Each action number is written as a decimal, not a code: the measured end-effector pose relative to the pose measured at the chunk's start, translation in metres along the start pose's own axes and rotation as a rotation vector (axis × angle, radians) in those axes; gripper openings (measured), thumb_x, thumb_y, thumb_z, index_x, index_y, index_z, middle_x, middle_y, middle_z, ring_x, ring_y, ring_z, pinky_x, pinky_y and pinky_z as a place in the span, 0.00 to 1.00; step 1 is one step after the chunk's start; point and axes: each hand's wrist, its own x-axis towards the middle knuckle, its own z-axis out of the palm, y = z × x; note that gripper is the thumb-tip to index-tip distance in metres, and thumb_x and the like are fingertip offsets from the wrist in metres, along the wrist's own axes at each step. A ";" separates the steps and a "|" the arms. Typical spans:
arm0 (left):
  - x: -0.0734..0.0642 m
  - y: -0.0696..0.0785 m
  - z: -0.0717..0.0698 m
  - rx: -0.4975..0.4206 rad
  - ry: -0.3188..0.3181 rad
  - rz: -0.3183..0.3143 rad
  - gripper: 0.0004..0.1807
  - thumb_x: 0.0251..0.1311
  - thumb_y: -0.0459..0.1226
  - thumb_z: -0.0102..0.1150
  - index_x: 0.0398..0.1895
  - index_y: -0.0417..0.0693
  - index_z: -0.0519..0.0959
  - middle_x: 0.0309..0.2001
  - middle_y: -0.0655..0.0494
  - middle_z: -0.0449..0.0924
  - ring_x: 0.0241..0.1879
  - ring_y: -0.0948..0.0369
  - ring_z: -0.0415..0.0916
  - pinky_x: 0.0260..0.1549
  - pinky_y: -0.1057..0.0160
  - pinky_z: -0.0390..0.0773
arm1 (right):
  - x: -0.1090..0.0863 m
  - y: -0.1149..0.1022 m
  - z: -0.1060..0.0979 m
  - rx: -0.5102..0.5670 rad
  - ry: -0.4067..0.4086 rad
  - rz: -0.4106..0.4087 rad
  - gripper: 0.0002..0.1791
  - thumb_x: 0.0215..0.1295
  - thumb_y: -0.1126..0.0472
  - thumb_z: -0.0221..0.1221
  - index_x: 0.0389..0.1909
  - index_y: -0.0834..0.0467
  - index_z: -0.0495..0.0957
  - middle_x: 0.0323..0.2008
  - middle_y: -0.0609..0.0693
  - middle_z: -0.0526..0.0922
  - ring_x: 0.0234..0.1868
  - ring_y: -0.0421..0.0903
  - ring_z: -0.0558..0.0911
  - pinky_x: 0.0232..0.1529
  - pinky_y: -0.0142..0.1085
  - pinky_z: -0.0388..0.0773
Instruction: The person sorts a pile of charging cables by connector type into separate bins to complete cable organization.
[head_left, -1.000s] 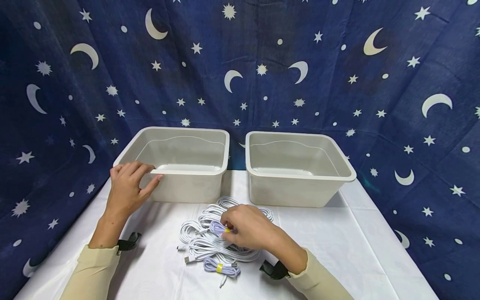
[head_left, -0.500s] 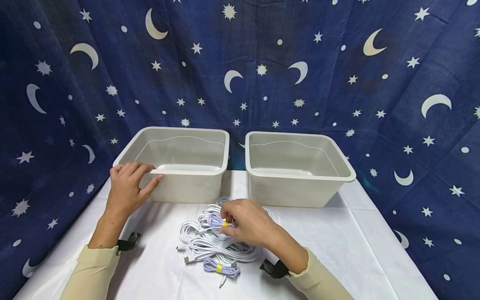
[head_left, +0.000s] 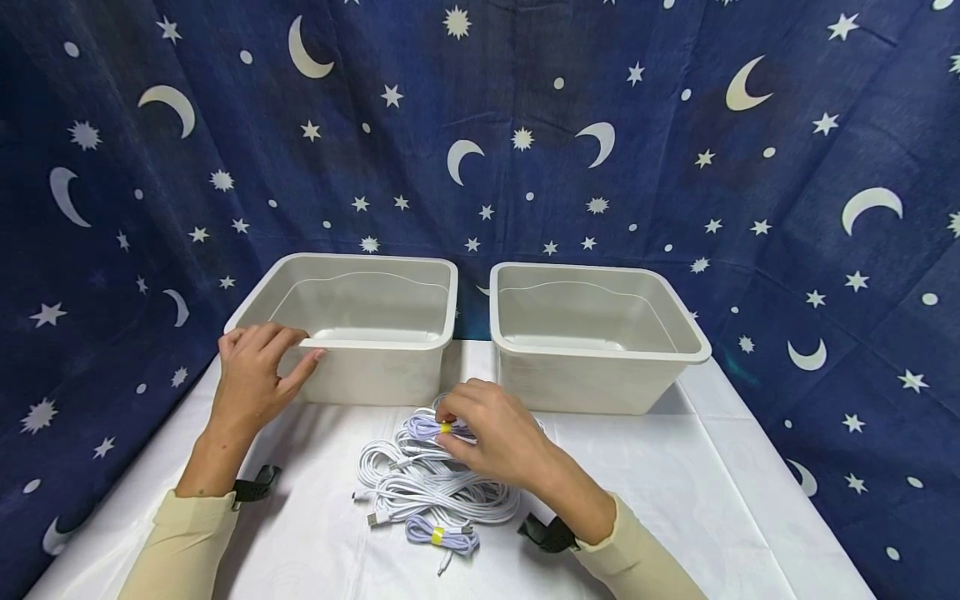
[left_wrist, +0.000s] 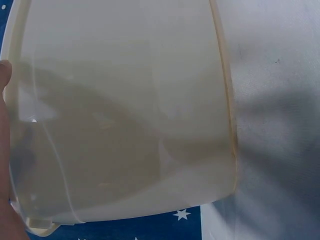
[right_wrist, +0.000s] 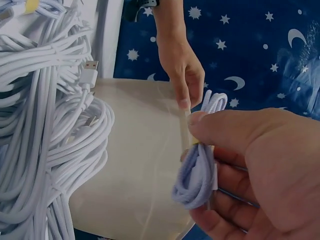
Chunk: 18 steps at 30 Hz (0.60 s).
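Observation:
My left hand point(head_left: 253, 377) grips the front rim of the left grey plastic bin point(head_left: 375, 375), fingers over the edge and thumb on the outer wall. In the left wrist view the wall of that bin point(left_wrist: 140, 110) fills most of the picture. With my right hand point(head_left: 495, 429) I pinch a coiled lavender charging cable point(right_wrist: 196, 175), bound by a yellow band, between thumb and fingers. In the head view it overlaps the heap of white USB cables point(head_left: 450, 492). Another lavender cable coil point(head_left: 461, 542) with a yellow band lies at the heap's near edge.
To the right of the left bin stands a second grey bin point(head_left: 585, 383), a narrow gap between them. Both bins are on a white-covered table point(head_left: 660, 500). A dark blue curtain point(head_left: 540, 200) with moons and stars hangs behind and along the sides.
My right hand has lifted slightly away from the heap toward the bins, bringing the banded lavender cable with it. The left hand stays on the bin's rim.

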 end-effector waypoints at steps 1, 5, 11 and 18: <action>0.000 0.000 0.000 -0.001 0.000 0.000 0.16 0.60 0.45 0.72 0.42 0.42 0.84 0.38 0.47 0.83 0.43 0.42 0.77 0.52 0.35 0.59 | 0.001 0.000 0.000 -0.001 0.010 -0.006 0.10 0.60 0.59 0.76 0.37 0.51 0.83 0.34 0.39 0.82 0.36 0.37 0.77 0.39 0.32 0.76; 0.000 -0.001 0.000 -0.004 0.003 0.003 0.17 0.60 0.46 0.71 0.43 0.42 0.85 0.38 0.47 0.83 0.43 0.42 0.77 0.52 0.35 0.59 | 0.005 0.001 -0.001 0.003 0.049 -0.023 0.10 0.61 0.59 0.76 0.38 0.52 0.84 0.35 0.40 0.84 0.37 0.38 0.79 0.42 0.34 0.78; 0.000 -0.001 -0.001 -0.006 0.003 0.001 0.16 0.60 0.45 0.72 0.42 0.42 0.86 0.38 0.47 0.83 0.42 0.42 0.77 0.51 0.35 0.59 | 0.012 0.003 -0.001 -0.003 0.116 -0.051 0.10 0.60 0.61 0.77 0.37 0.52 0.84 0.35 0.41 0.84 0.38 0.39 0.79 0.45 0.36 0.77; 0.000 -0.001 -0.001 -0.005 -0.008 -0.006 0.16 0.60 0.44 0.73 0.43 0.42 0.86 0.38 0.47 0.83 0.43 0.42 0.77 0.51 0.35 0.58 | 0.020 0.004 -0.001 -0.008 0.186 -0.061 0.10 0.60 0.62 0.77 0.37 0.52 0.85 0.35 0.41 0.84 0.40 0.41 0.80 0.46 0.38 0.75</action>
